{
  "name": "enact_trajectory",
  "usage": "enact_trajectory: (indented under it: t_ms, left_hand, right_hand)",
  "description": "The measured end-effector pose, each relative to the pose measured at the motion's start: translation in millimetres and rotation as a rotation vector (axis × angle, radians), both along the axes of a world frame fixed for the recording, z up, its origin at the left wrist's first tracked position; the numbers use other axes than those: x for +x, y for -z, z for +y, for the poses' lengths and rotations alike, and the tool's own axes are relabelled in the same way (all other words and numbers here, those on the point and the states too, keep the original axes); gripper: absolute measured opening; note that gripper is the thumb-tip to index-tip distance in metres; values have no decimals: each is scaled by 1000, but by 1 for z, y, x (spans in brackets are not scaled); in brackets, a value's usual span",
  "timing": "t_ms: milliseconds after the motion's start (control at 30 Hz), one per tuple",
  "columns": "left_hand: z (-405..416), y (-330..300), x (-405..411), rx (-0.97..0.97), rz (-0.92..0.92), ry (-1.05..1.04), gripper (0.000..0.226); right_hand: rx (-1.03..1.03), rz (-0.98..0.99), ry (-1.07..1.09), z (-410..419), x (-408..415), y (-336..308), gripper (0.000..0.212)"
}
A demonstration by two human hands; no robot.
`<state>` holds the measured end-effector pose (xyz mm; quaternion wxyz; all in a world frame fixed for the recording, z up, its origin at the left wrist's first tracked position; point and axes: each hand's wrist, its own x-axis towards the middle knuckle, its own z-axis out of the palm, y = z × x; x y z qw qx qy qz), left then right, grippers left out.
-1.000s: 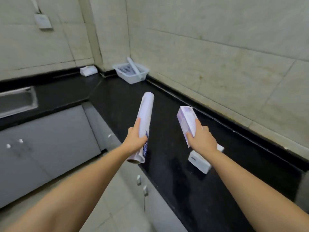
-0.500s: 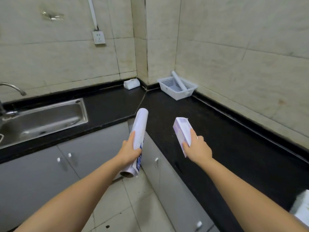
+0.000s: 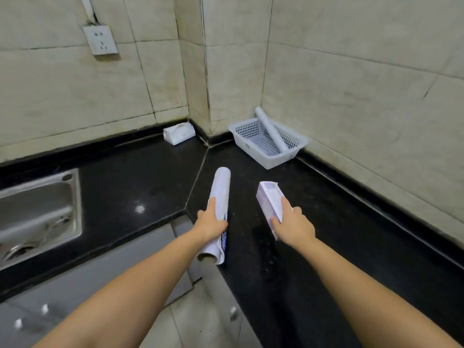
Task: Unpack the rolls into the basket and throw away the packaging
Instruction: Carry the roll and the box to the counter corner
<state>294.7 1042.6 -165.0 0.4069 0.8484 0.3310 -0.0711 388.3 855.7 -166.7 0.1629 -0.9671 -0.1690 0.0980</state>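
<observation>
**Black worktop, one roll in hand, one already in the basket**

Black polished stone forms the L-shaped worktop [image 3: 140, 177], seen from the head camera looking down into its corner, where pale tiled walls meet. Both bare forearms reach forward over the cabinet edge.

The left hand [image 3: 211, 223] has its grip clenched around a white roll [image 3: 221, 194] near its lower end; the roll points away from the person and slightly upward, its open cardboard core facing the camera, with a loose printed wrapper edge showing blue at the near end. The right hand [image 3: 292, 226] has its grip closed on an empty-looking purple-and-white carton [image 3: 268, 199], held tilted with its open flap end pointing toward the corner. Roll and carton are held apart, side by side above the worktop.

A white perforated plastic basket [image 3: 296, 146] sits on the worktop against the right wall, near the corner. A second white roll [image 3: 271, 130] lies diagonally in it, its upper end resting over the back rim against the wall.

Left of the corner, a small white box [image 3: 178, 133] lies against the back wall. A steel sink [image 3: 40, 212] is set into the worktop at far left, and a white wall socket [image 3: 101, 43] is mounted above.
</observation>
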Motion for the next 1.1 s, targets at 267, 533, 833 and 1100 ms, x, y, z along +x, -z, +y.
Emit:
enact_trajectory:
  t_ms: [267,533,833,1100]
  left_hand:
    - [50,28,116,10,28,91,79]
    - [88,69,160,117,85,321,81]
    - [102,97,161,291,105,591,90]
    - [111,54,186,353,-170,817,90]
  right_hand:
    - [-51,30,85,73,82,33,66]
    - [-126,26,216,121,108,71,68]
    - [-99,16,262,120,103,90,73]
    - [476,-73,465,91,96,45,83]
